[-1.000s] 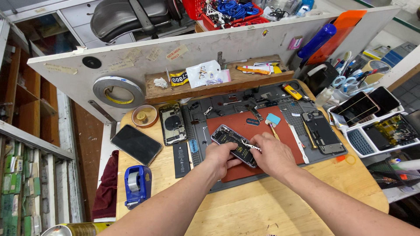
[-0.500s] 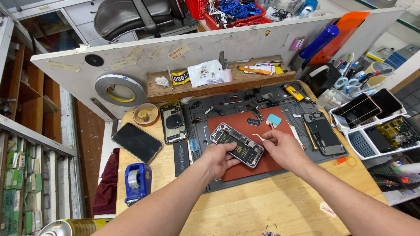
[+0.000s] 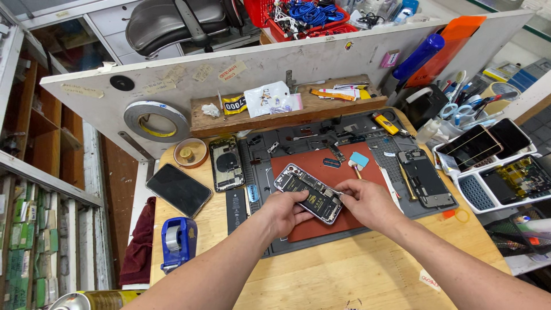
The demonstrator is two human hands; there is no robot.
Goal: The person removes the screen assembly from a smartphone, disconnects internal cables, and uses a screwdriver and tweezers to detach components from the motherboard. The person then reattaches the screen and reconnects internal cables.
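My left hand [image 3: 285,211] grips the near end of an opened phone [image 3: 307,193], its circuit boards and battery exposed, and holds it tilted just above a red work mat [image 3: 344,172]. My right hand [image 3: 367,202] pinches a thin metal tool [image 3: 334,192] against the phone's right edge. A small blue-headed pry tool [image 3: 358,161] lies on the mat just beyond the hands.
A dark grey repair mat [image 3: 402,166] carries another gutted phone body [image 3: 426,179]. A phone back housing [image 3: 226,163], a black phone [image 3: 178,189], a blue tape dispenser [image 3: 177,242] and a tape roll [image 3: 156,119] sit left. White trays with phones [image 3: 495,166] stand right.
Both hands and the opened phone have stayed over the red mat. The phone has turned slightly in my left hand and my right hand has closed in on its right edge.
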